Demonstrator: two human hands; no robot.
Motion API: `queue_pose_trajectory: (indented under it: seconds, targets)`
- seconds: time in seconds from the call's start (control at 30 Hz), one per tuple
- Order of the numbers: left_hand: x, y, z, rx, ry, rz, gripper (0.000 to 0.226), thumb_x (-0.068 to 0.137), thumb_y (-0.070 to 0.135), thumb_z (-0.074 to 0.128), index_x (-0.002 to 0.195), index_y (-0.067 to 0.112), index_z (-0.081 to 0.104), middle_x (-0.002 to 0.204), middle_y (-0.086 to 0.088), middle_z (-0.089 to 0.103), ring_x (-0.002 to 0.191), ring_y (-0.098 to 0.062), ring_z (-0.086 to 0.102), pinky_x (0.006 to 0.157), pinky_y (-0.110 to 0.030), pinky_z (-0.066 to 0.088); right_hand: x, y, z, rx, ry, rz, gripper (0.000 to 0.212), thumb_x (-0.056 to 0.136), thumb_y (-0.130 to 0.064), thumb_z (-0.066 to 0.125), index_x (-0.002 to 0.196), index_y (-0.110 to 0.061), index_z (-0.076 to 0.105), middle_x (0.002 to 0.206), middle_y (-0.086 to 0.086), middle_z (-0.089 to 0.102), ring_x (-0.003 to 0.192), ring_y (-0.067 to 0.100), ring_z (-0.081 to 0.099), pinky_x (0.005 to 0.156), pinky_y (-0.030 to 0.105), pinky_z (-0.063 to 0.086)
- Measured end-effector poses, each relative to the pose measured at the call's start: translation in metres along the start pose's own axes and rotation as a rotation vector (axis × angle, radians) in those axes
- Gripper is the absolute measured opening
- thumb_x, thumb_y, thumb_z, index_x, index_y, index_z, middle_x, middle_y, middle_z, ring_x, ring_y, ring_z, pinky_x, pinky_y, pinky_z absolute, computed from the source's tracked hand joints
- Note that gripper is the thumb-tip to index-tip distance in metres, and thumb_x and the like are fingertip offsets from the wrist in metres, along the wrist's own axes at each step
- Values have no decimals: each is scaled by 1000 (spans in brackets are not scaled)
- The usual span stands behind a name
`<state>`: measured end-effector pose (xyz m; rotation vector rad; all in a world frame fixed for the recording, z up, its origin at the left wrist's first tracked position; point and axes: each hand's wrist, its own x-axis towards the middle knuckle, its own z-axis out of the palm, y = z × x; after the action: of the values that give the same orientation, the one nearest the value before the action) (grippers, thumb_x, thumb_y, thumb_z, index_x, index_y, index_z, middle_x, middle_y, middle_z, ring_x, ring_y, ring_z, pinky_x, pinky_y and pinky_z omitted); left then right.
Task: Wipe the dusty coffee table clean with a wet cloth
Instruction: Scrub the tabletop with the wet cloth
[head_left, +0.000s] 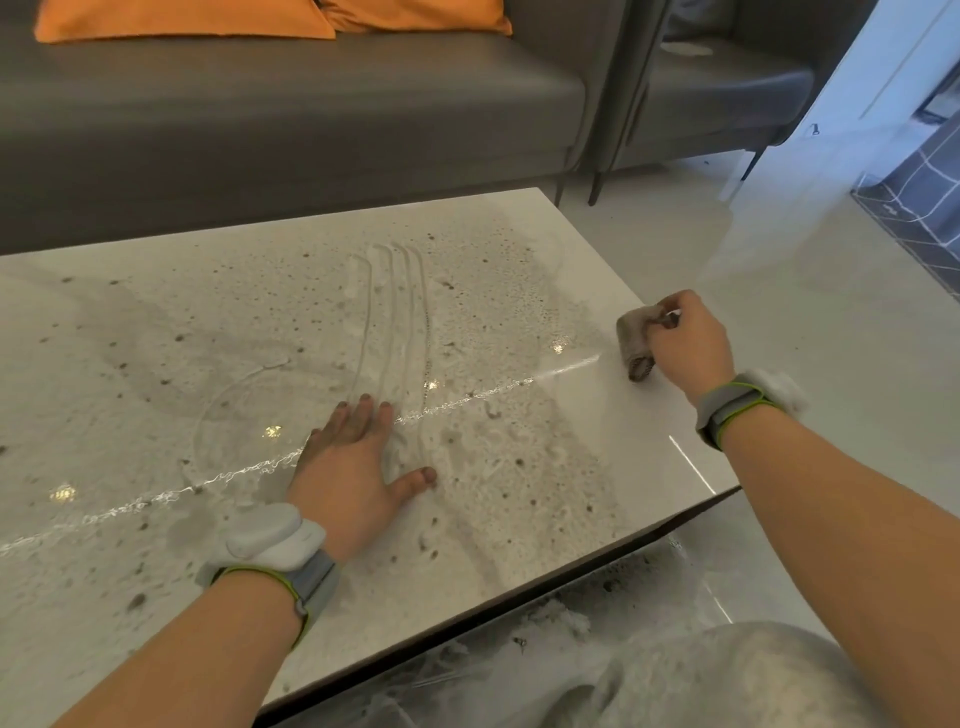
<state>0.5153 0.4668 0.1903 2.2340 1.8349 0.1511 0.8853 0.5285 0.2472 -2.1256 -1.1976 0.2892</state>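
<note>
The pale glossy coffee table (613, 462) fills the middle of the head view, coated with grey dust and dark specks. Finger trails run through the dust from the far middle toward my left hand (353, 462), which lies flat on the top with straight, spread fingers. My right hand (685, 343) grips a bunched, dirty grey-brown cloth (634, 338) at the table's right edge, where the surface looks wiped and shiny. Both wrists wear grey bands.
A dark grey sofa (260, 119) with orange cushions (182, 18) stands right behind the table. A grey armchair (717, 88) sits at the back right. Pale floor (779, 270) lies to the right, with dust fallen below the table's near edge.
</note>
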Motion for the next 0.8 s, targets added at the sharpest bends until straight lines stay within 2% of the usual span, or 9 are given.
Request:
queue_pose_trajectory:
  seconds: [0.1,0.17,0.23,0.37,0.47,0.57,0.63,0.73,0.8]
  targets:
    - [2,-2,-2,19,6,25,100,71,86,28,151,29,14,161,1,12,148,-22,8,119,-40,15,7,2,-8,-177,52,21,26,88,-16,50,112,-13,58,105,15,66,100,37,59,78,34,42]
    - [5,-4,-5,22,-24,41,108,63,91,18,151,29,14,161,2,11,148,-20,8,119,-40,16,3,3,-4,-320,-4,-16,27,87,-18,51,111,-10,59,109,20,65,102,40,58,82,38,45]
    - [11,-6,-8,8,-40,52,109,61,92,19,151,30,16,161,4,11,148,-19,8,119,-39,16,-5,-2,4,-367,-59,-102,28,88,-19,50,112,-9,59,110,21,64,104,41,57,85,40,45]
    - [26,-9,-11,-37,-20,62,87,77,77,41,150,34,22,160,7,15,148,-17,10,119,-35,14,-24,-16,27,-297,-213,-335,28,87,-10,48,112,-15,59,112,14,63,103,34,58,86,37,46]
    - [32,-11,-11,-57,-22,58,83,80,74,44,150,35,22,160,8,15,148,-16,9,119,-35,13,-24,-20,31,-88,-310,-310,23,85,-7,51,101,-19,63,94,3,66,86,23,62,80,33,51]
    - [34,-14,-9,-64,-31,57,86,78,76,43,151,36,20,160,7,12,148,-16,7,120,-36,11,3,-15,11,139,-69,-92,24,81,-5,53,95,-22,64,84,0,68,79,10,65,75,30,52]
    - [36,-14,-9,-62,-38,47,87,77,77,42,151,37,18,161,7,10,148,-17,5,120,-38,11,24,-2,-5,60,58,19,25,83,-7,54,103,-15,65,100,10,70,96,24,64,84,34,51]
    - [42,-11,-10,-62,-33,28,89,77,78,41,151,37,16,161,7,9,148,-17,4,119,-39,10,28,13,-7,-231,6,70,27,84,-8,53,107,-11,65,112,18,65,104,37,59,88,37,48]
    - [45,-8,-9,-54,-35,16,89,77,79,40,151,37,14,161,7,7,148,-17,2,119,-39,8,13,11,5,-276,-13,-60,25,83,-9,49,104,-10,64,109,19,60,98,38,58,87,37,47]
